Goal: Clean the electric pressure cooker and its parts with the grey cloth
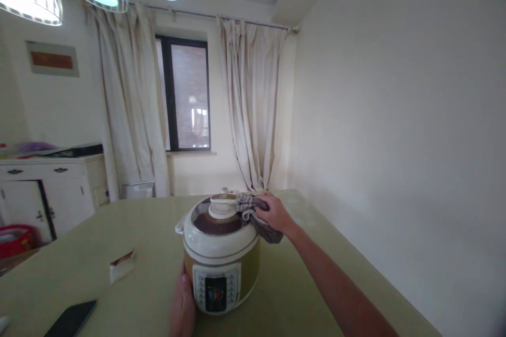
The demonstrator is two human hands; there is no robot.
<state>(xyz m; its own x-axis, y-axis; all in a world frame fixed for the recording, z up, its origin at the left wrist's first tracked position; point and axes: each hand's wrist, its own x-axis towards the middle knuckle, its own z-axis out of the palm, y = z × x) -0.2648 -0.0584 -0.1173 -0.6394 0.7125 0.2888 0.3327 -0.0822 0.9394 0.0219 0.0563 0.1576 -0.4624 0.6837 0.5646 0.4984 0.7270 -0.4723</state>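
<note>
A rounded electric pressure cooker stands upright on the green table, with a white and dark lid and a button panel facing me. My right hand is closed around a grey, patterned cloth, which lies against the right side of the lid beside the lid knob. Low on the cooker's left side, my left hand lies flat against the body, its thumb stretched upward; its other fingers are partly hidden.
On the green table lie a dark phone and a small pale item with a brown edge. A wall borders the table's right side. Beyond are curtains, a window and a white cabinet; lamps hang overhead.
</note>
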